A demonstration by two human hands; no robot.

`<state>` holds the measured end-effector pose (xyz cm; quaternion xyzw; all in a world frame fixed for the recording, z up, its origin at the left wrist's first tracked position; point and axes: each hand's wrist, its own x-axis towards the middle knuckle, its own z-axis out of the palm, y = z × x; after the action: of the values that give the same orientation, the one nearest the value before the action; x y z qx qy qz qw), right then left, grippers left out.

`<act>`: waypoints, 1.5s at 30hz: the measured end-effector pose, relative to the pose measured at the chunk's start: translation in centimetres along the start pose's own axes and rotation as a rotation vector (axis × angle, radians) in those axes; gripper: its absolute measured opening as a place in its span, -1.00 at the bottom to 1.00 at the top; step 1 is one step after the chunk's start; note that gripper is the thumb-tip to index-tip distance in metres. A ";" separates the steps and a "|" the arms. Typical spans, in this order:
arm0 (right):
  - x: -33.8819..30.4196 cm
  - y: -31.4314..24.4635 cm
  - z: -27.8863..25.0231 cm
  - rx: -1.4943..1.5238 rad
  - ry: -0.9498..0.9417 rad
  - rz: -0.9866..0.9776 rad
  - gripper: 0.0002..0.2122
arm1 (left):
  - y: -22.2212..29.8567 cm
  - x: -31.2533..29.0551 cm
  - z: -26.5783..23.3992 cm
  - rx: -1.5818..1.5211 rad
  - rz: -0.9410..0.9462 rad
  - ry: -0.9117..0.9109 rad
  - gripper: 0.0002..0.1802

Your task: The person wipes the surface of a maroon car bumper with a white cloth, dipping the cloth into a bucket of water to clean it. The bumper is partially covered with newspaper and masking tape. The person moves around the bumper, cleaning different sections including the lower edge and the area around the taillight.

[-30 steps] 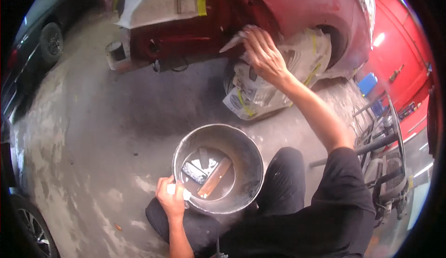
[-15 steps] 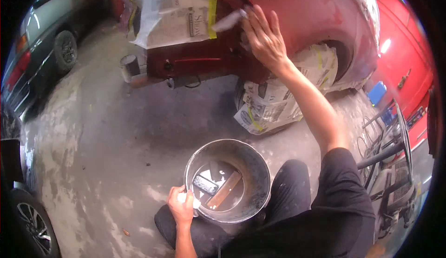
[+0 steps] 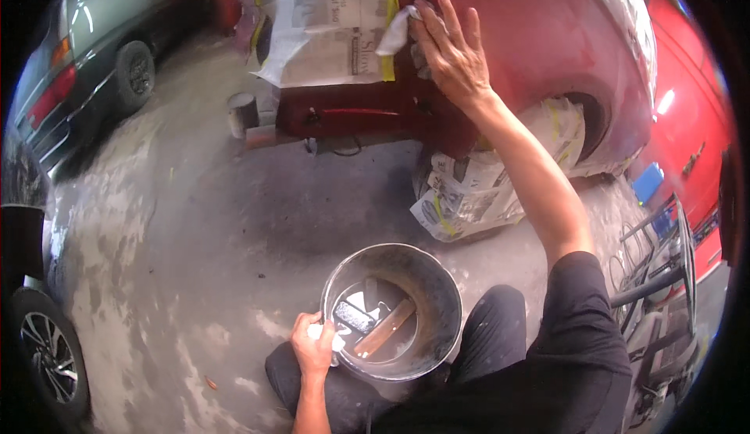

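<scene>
My right hand (image 3: 455,60) lies stretched out against the red car body (image 3: 516,20), fingers spread. A whitish cloth (image 3: 397,31) is pinned under it, with one end sticking out to the left past the fingertips. Down by my left knee, my left hand (image 3: 314,346) is closed around a white wad, perhaps cloth or paper (image 3: 334,339), at the left rim of a dark metal bucket (image 3: 444,309). Inside the bucket are a brown bar (image 3: 386,329), a dark block with white specks (image 3: 355,317) and some shiny liquid.
Newspaper with yellow tape (image 3: 324,35) covers the car's rear part, and more newspaper (image 3: 476,192) wraps its wheel. A metal frame with tubes (image 3: 656,285) stands at the right. Other cars (image 3: 86,75) are parked at the left, one wheel (image 3: 48,356) close by.
The view has shifted, so the car and bucket sit slightly lower and further right. My right hand stays on the panel with the cloth; my left hand remains at the bucket rim.
</scene>
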<state>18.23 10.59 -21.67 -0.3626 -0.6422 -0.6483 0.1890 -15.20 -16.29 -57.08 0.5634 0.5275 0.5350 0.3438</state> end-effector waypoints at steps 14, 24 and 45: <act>3.0 1.3 -1.0 0.088 0.135 0.008 -0.63 | -1.0 -0.3 0.4 -0.008 0.036 -0.010 -0.76; 6.2 2.4 -1.9 0.159 0.124 -0.143 -0.80 | 0.6 0.0 0.4 0.035 -0.063 -0.058 -0.75; -18.0 -3.5 -4.3 0.313 0.119 0.668 -0.76 | -0.6 -0.7 0.7 0.091 -0.010 -0.039 -0.77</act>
<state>26.74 2.84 -36.57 -0.4806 -0.5679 -0.4648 0.4802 -14.62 -16.72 -57.96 0.5861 0.5475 0.4974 0.3307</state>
